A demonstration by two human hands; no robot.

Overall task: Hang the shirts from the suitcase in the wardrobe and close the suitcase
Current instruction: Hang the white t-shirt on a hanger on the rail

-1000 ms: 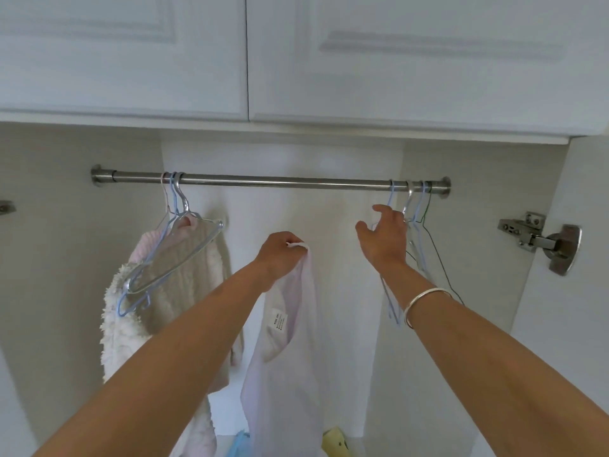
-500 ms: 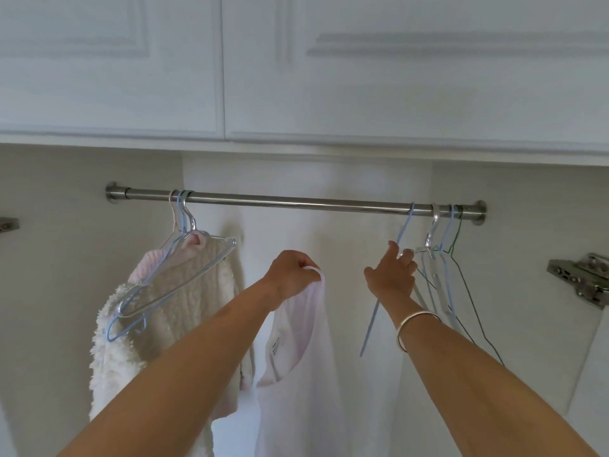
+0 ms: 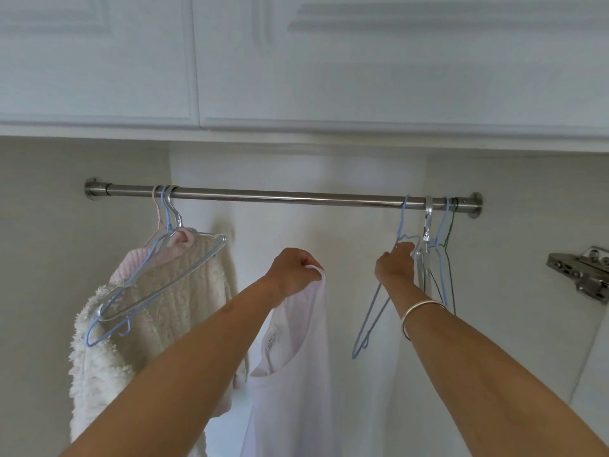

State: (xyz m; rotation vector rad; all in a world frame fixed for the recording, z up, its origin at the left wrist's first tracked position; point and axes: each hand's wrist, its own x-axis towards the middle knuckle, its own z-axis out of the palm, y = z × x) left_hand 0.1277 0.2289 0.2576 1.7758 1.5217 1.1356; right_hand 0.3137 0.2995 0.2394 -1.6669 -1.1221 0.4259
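My left hand (image 3: 295, 272) grips a pale pink shirt (image 3: 296, 384) by its shoulder and holds it up below the middle of the metal wardrobe rail (image 3: 280, 196). The shirt hangs straight down with its neckline and label showing. My right hand (image 3: 395, 265), with a silver bangle on the wrist, grips a light blue wire hanger (image 3: 379, 305) whose hook is still over the rail near its right end. The hanger is pulled a little left of the other empty hangers (image 3: 438, 258). The suitcase is out of view.
At the rail's left end hang fluffy cream and pink garments (image 3: 138, 308) with two empty hangers tilted across them. White upper cupboard doors (image 3: 362, 61) sit above. A metal door hinge (image 3: 583, 272) juts out at the right.
The view has tilted upward, so the rail sits lower in frame. My right hand has closed round the blue hanger and drawn it left, away from the others. My left hand keeps holding the shirt.
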